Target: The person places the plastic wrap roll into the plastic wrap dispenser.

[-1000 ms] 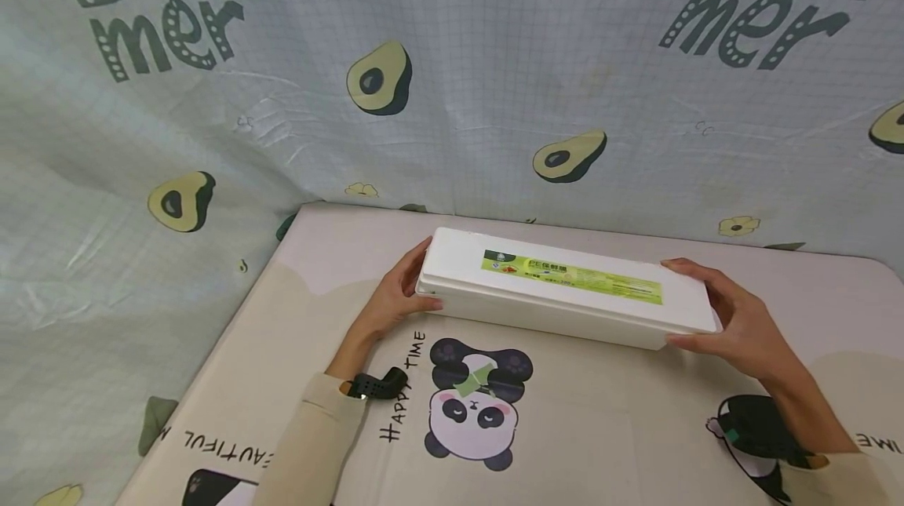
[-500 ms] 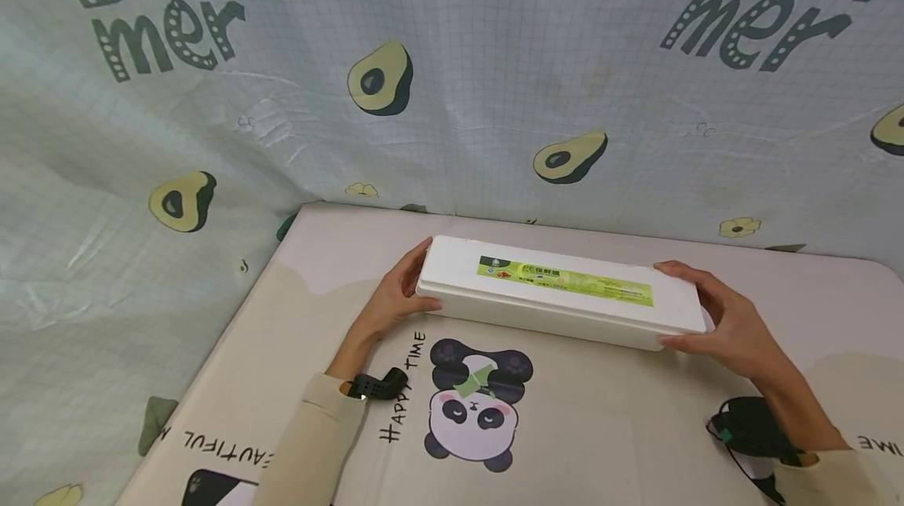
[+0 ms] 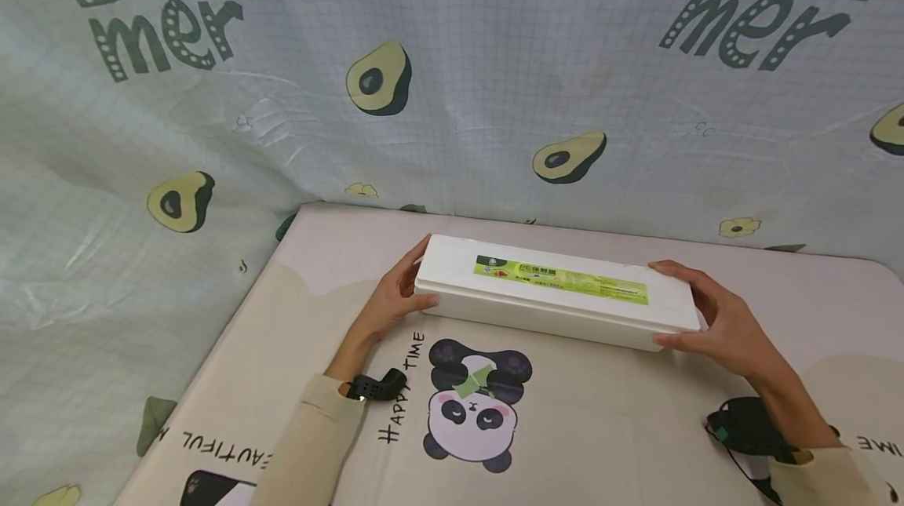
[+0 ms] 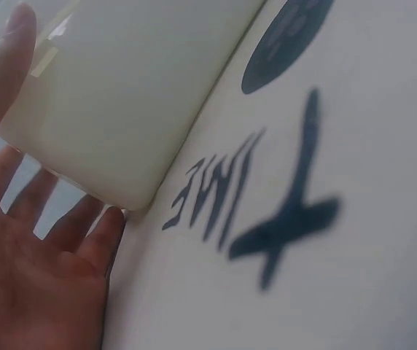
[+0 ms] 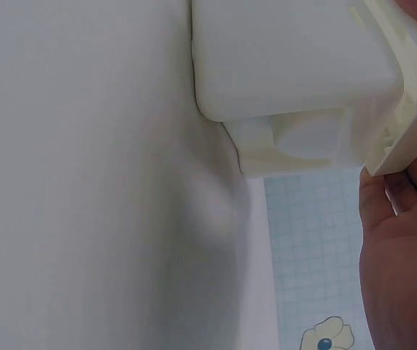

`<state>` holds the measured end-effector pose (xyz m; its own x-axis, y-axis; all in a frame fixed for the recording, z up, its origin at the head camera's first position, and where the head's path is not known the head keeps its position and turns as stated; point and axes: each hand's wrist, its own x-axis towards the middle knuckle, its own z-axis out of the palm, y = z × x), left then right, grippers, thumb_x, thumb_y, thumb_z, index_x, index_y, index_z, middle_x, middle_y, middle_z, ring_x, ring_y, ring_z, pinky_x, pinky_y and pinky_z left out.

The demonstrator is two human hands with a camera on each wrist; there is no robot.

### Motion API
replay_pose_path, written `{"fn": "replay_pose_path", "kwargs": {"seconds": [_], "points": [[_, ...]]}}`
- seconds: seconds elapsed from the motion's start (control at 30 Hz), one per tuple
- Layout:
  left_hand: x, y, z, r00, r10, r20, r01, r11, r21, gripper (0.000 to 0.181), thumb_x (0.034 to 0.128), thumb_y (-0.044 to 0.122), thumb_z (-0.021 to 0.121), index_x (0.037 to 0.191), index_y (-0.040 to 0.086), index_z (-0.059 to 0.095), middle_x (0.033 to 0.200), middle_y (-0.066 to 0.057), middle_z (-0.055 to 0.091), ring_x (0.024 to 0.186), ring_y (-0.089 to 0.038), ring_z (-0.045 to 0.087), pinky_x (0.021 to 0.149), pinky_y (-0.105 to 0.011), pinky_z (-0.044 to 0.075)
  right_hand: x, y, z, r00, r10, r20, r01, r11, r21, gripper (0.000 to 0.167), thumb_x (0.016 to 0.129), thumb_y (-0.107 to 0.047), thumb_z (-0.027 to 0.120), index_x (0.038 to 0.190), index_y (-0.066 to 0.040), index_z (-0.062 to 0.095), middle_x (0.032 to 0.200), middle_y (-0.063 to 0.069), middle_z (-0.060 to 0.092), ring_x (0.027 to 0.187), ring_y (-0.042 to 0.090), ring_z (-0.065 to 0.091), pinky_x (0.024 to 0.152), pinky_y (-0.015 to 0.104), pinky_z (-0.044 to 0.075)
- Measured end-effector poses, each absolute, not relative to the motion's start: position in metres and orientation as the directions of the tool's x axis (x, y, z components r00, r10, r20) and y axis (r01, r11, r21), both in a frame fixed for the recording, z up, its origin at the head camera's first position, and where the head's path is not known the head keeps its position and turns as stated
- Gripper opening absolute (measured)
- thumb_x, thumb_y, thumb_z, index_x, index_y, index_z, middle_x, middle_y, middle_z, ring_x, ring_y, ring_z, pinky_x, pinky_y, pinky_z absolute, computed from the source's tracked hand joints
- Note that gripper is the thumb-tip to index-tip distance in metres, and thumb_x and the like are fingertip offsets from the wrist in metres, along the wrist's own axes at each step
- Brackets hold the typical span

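A long white cling film box (image 3: 551,310) with a green label on its lid (image 3: 452,255) lies on the table, angled slightly. My left hand (image 3: 391,294) grips its left end, thumb at the front and fingers behind. At the opposite end my right hand (image 3: 727,322) holds the lid's corner area, thumb on the front edge, fingers at the back. In the left wrist view the thumb (image 4: 8,73) presses the box's face while the other fingers reach beneath its end. From the right wrist, a recessed end of the box (image 5: 296,138) shows, with fingertips touching the lid's rim.
A printed cloth covers the table (image 3: 586,427), with a panda drawing (image 3: 473,412) in front of the box. Behind stands an avocado-patterned curtain (image 3: 466,82). A black strap (image 3: 377,385) is on the left wrist, and a black device (image 3: 749,426) with a cord on the right.
The lid has lowered and shifted left, its right end now nearer the base. My right hand has moved left with it. The left hand stays nearly still.
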<state>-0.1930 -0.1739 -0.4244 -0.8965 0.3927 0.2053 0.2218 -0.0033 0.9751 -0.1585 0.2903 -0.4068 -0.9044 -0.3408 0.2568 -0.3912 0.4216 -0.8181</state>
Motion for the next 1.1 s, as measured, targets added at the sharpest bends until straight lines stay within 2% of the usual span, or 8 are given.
{"fn": "replay_pose_path", "kwargs": {"seconds": [0.3, 0.43, 0.57, 0.73, 1.1], "points": [[-0.192, -0.174, -0.421, -0.904, 0.373, 0.207, 0.237, 0.036, 0.971, 0.094, 0.0789, -0.005, 0.073, 0.154, 0.015, 0.020, 0.153, -0.012, 0.029, 0.135, -0.030, 0.034, 0.099, -0.031, 0.039, -0.161, 0.289, -0.404, -0.899, -0.361, 0.246, -0.391, 0.412, -0.823, 0.096, 0.065, 0.007, 0.084, 0.147, -0.011, 0.037, 0.150, 0.004, 0.034, 0.122, 0.008, 0.042, 0.083, 0.014, 0.040], [-0.192, -0.174, -0.420, -0.905, 0.363, 0.223, 0.256, 0.045, 0.966, 0.093, 0.0781, -0.004, 0.073, 0.153, 0.013, 0.022, 0.153, -0.009, 0.028, 0.136, -0.028, 0.032, 0.102, -0.040, 0.038, -0.162, 0.289, -0.404, -0.896, -0.372, 0.240, -0.389, 0.402, -0.829, 0.097, 0.066, 0.008, 0.083, 0.148, -0.012, 0.035, 0.150, 0.006, 0.032, 0.120, 0.009, 0.043, 0.082, 0.014, 0.040], [-0.193, -0.174, -0.418, -0.902, 0.354, 0.247, 0.288, 0.066, 0.955, 0.092, 0.0769, -0.004, 0.074, 0.152, 0.010, 0.024, 0.153, -0.009, 0.029, 0.138, -0.028, 0.031, 0.106, -0.047, 0.031, -0.163, 0.289, -0.404, -0.896, -0.375, 0.237, -0.388, 0.403, -0.829, 0.098, 0.067, 0.008, 0.083, 0.149, -0.013, 0.034, 0.150, 0.005, 0.031, 0.118, 0.010, 0.044, 0.082, 0.014, 0.041], [-0.193, -0.174, -0.414, -0.895, 0.360, 0.262, 0.313, 0.091, 0.945, 0.092, 0.0760, -0.006, 0.075, 0.152, 0.007, 0.024, 0.154, -0.009, 0.029, 0.138, -0.029, 0.030, 0.111, -0.044, 0.024, -0.164, 0.289, -0.405, -0.895, -0.374, 0.244, -0.395, 0.407, -0.823, 0.098, 0.066, 0.008, 0.083, 0.149, -0.012, 0.033, 0.151, 0.006, 0.031, 0.121, 0.009, 0.041, 0.085, 0.014, 0.039], [-0.188, -0.179, -0.404, -0.888, 0.384, 0.254, 0.342, 0.179, 0.923, 0.092, 0.0756, -0.007, 0.076, 0.151, 0.005, 0.024, 0.152, -0.015, 0.029, 0.137, -0.033, 0.030, 0.110, -0.050, 0.024, -0.165, 0.286, -0.408, -0.891, -0.376, 0.253, -0.416, 0.457, -0.786, 0.095, 0.068, 0.002, 0.084, 0.148, -0.015, 0.035, 0.151, 0.003, 0.029, 0.128, 0.005, 0.034, 0.093, 0.010, 0.031]]}}
